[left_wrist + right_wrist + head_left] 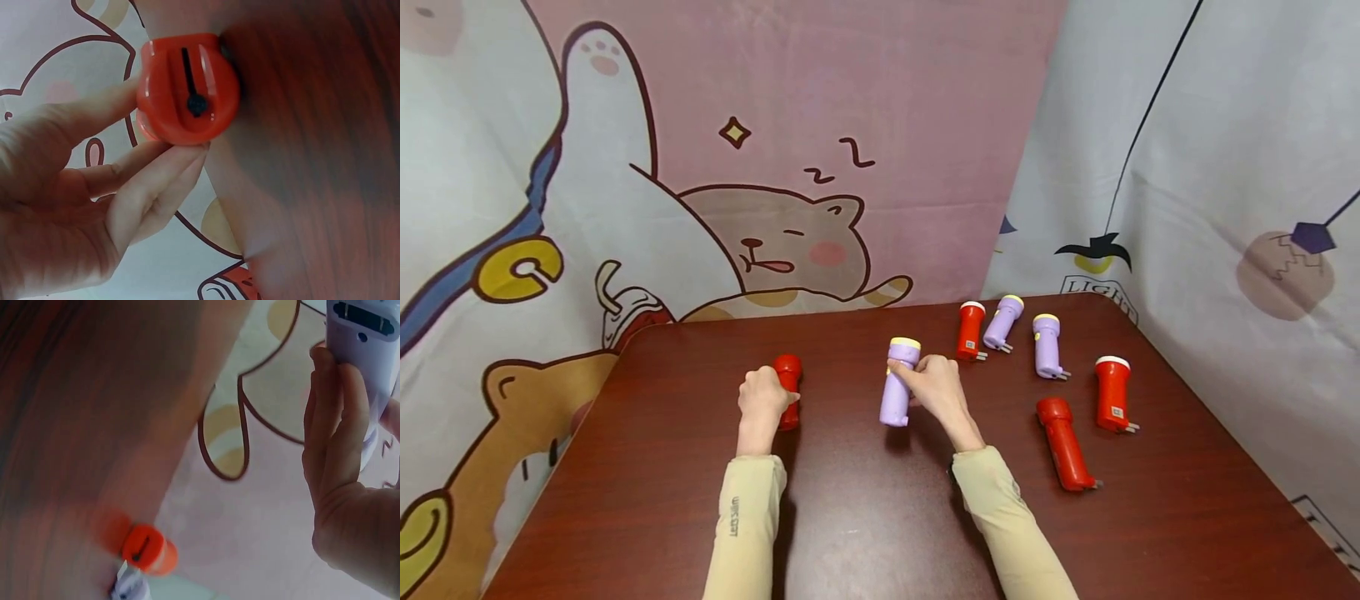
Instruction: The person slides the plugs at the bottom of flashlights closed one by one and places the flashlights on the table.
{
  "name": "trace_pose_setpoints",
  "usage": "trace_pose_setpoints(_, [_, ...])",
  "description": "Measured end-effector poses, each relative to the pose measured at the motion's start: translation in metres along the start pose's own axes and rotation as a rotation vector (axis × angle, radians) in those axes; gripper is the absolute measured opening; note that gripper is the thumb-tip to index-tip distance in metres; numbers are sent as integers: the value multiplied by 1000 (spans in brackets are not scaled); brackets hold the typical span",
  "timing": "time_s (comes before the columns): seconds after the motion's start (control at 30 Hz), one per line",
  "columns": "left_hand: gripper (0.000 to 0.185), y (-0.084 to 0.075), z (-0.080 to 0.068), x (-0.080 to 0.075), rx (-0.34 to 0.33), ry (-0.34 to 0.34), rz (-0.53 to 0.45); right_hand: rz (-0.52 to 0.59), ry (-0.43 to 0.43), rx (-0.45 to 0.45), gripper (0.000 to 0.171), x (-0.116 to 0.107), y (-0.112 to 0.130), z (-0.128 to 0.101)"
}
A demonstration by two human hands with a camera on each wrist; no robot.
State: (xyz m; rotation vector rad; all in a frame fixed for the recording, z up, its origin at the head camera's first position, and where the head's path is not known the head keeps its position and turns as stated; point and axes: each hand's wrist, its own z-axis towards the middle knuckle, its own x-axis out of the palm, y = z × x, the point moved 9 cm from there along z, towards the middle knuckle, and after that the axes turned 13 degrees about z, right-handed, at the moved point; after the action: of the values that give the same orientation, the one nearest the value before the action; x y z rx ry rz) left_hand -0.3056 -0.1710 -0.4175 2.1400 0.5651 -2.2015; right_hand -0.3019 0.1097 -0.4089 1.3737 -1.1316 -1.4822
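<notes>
While the left hand [762, 398] curls its fingers round a red flashlight [788, 385] and the right hand [934, 386] grips a purple flashlight [898, 385] above the counter [865, 517], both look light, hard, smooth, best held mid-body.

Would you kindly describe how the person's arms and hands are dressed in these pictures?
Both arms wear long, close-fitting pale beige sleeves reaching the wrists. The left sleeve carries small dark lettering near the cuff. The left hand and right hand are bare, without gloves.
</notes>
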Motion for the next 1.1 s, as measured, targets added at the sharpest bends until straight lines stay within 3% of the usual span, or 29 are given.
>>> trace_pose_setpoints(0.23, [41, 0, 1, 2, 1, 38, -15, -2, 112, 13, 44, 44, -3, 13])
trace_pose_setpoints(0.6, [34, -2, 1, 3, -56, 23, -10, -39, 258, 12, 40, 111, 2, 25])
trace_pose_setpoints(1.1, [37, 0, 3, 5, -69, 49, -1, -61, 262, 35, 39, 143, -4, 31])
